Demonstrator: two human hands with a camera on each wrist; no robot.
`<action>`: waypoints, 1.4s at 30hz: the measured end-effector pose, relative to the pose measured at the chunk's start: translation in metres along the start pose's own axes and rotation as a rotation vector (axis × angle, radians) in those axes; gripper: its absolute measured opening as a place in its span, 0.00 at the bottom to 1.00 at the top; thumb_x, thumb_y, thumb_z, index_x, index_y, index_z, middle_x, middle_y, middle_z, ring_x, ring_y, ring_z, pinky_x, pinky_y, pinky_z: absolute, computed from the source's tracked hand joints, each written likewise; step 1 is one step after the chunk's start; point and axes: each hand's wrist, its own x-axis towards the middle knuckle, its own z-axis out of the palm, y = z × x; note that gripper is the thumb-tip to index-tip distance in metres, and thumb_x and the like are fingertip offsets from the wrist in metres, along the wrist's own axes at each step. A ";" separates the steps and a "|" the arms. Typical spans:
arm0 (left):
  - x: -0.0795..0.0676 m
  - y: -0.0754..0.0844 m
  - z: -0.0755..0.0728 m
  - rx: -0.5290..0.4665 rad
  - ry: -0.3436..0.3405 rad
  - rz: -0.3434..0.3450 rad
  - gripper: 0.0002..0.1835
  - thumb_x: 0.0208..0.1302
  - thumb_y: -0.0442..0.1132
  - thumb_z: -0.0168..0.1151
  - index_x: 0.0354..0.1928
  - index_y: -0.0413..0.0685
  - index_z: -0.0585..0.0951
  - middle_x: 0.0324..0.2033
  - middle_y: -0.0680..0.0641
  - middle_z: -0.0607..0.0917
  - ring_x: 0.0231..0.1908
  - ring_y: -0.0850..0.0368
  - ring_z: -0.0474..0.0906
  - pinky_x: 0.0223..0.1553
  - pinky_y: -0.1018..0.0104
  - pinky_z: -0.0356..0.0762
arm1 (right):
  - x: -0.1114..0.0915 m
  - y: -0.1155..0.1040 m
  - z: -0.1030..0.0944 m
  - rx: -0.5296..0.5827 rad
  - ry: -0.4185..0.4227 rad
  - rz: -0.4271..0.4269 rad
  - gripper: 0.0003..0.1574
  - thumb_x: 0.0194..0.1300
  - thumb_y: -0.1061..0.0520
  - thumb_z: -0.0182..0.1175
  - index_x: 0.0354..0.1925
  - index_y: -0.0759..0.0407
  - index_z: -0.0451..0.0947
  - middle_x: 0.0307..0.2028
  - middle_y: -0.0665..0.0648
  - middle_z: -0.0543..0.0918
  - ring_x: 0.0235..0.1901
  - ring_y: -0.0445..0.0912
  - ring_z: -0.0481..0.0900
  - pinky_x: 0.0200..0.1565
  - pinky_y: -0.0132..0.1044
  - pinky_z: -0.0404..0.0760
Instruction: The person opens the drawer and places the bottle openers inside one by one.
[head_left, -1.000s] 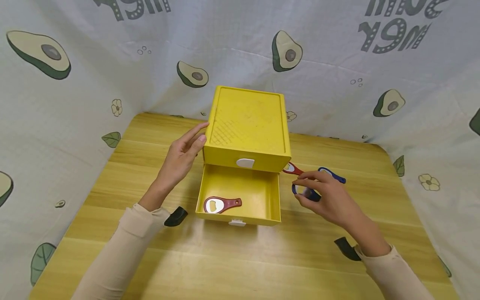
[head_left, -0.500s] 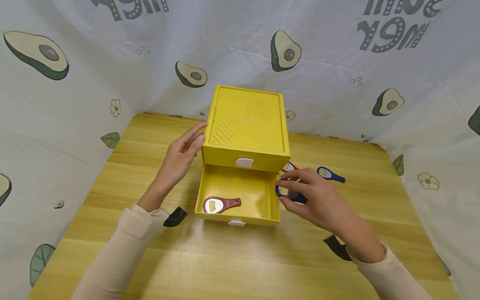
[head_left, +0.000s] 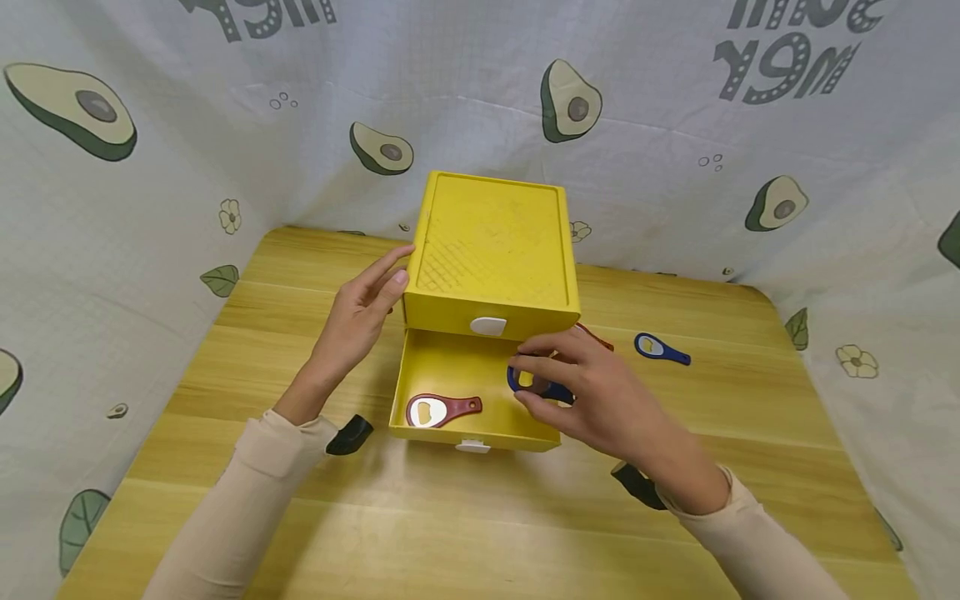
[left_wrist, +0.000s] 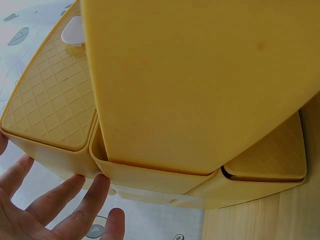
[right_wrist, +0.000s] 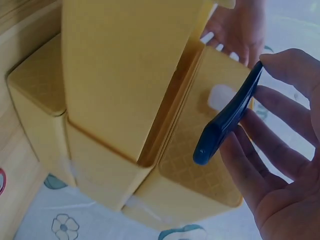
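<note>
A yellow drawer cabinet stands on the table with a drawer pulled out. My left hand touches the cabinet's left side with its fingers extended, as the left wrist view shows too. Over the right part of the drawer, my right hand pinches a blue bottle opener between thumb and fingers. Its handle end is partly covered by the hand in the head view. In the drawer's front left lies a red bottle opener with a white centre.
To the right of the cabinet, another blue bottle opener lies on the wooden table. Beside it a red bottle opener is mostly hidden behind my right hand. An avocado-print cloth hangs behind and at the sides.
My right hand has carried the blue bottle opener leftward from the table beside the cabinet to above the pulled-out drawer. The left hand stays at the cabinet's side.
</note>
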 end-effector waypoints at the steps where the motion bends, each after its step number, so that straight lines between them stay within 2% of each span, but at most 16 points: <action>1: 0.000 0.000 0.000 0.000 0.000 0.000 0.24 0.78 0.50 0.50 0.73 0.65 0.69 0.69 0.54 0.73 0.62 0.54 0.74 0.55 0.52 0.72 | 0.002 -0.001 0.002 0.005 0.001 -0.005 0.19 0.55 0.55 0.75 0.47 0.55 0.87 0.49 0.53 0.83 0.44 0.46 0.78 0.35 0.34 0.79; 9: 0.000 0.000 0.001 -0.005 -0.008 -0.008 0.24 0.78 0.51 0.50 0.73 0.68 0.69 0.70 0.56 0.72 0.64 0.54 0.74 0.56 0.50 0.72 | 0.009 -0.002 0.023 0.027 0.002 -0.037 0.20 0.54 0.55 0.76 0.47 0.57 0.87 0.48 0.54 0.84 0.46 0.47 0.79 0.39 0.36 0.81; 18: 0.002 0.000 0.003 0.005 -0.008 -0.001 0.23 0.78 0.51 0.50 0.72 0.68 0.69 0.69 0.56 0.73 0.59 0.53 0.75 0.53 0.50 0.72 | 0.004 0.004 0.042 -0.002 -0.086 0.080 0.18 0.58 0.52 0.74 0.47 0.56 0.88 0.50 0.53 0.83 0.50 0.48 0.79 0.48 0.41 0.82; 23: 0.002 0.000 0.003 0.009 -0.008 0.005 0.23 0.78 0.51 0.49 0.73 0.68 0.69 0.69 0.55 0.73 0.55 0.52 0.75 0.51 0.50 0.72 | 0.003 0.006 0.046 -0.037 -0.104 0.115 0.17 0.60 0.52 0.73 0.47 0.55 0.87 0.50 0.54 0.84 0.51 0.49 0.79 0.50 0.43 0.82; 26: 0.002 0.000 0.004 0.008 -0.012 0.005 0.24 0.79 0.50 0.49 0.73 0.67 0.69 0.69 0.54 0.73 0.57 0.53 0.75 0.52 0.51 0.72 | 0.002 0.007 0.046 -0.078 -0.101 0.134 0.16 0.61 0.54 0.71 0.47 0.56 0.87 0.50 0.54 0.84 0.51 0.49 0.80 0.52 0.44 0.82; 30: 0.002 0.000 0.003 0.012 -0.014 -0.001 0.24 0.78 0.51 0.49 0.73 0.67 0.69 0.69 0.55 0.73 0.60 0.53 0.75 0.53 0.51 0.72 | -0.002 0.004 0.042 -0.098 -0.067 0.133 0.14 0.60 0.57 0.72 0.46 0.57 0.87 0.48 0.54 0.86 0.49 0.49 0.81 0.50 0.44 0.82; 36: 0.001 -0.001 0.001 0.021 -0.004 0.002 0.24 0.79 0.51 0.49 0.73 0.66 0.68 0.66 0.49 0.76 0.58 0.52 0.76 0.53 0.50 0.72 | -0.017 -0.015 0.030 -0.021 0.073 0.049 0.17 0.50 0.63 0.77 0.41 0.58 0.87 0.37 0.51 0.87 0.37 0.44 0.82 0.38 0.37 0.83; 40: 0.000 -0.001 0.000 0.016 -0.002 0.004 0.24 0.79 0.51 0.49 0.73 0.67 0.68 0.67 0.49 0.76 0.61 0.52 0.75 0.53 0.52 0.72 | -0.031 -0.031 0.028 0.026 0.176 0.007 0.06 0.62 0.57 0.70 0.39 0.57 0.87 0.33 0.49 0.86 0.31 0.41 0.81 0.33 0.31 0.81; 42: 0.000 -0.001 0.000 0.011 -0.004 0.002 0.24 0.79 0.51 0.48 0.73 0.68 0.68 0.67 0.49 0.76 0.62 0.52 0.75 0.54 0.52 0.72 | -0.037 -0.039 0.029 0.046 0.226 -0.007 0.10 0.69 0.53 0.63 0.37 0.56 0.87 0.31 0.48 0.87 0.28 0.40 0.81 0.31 0.29 0.81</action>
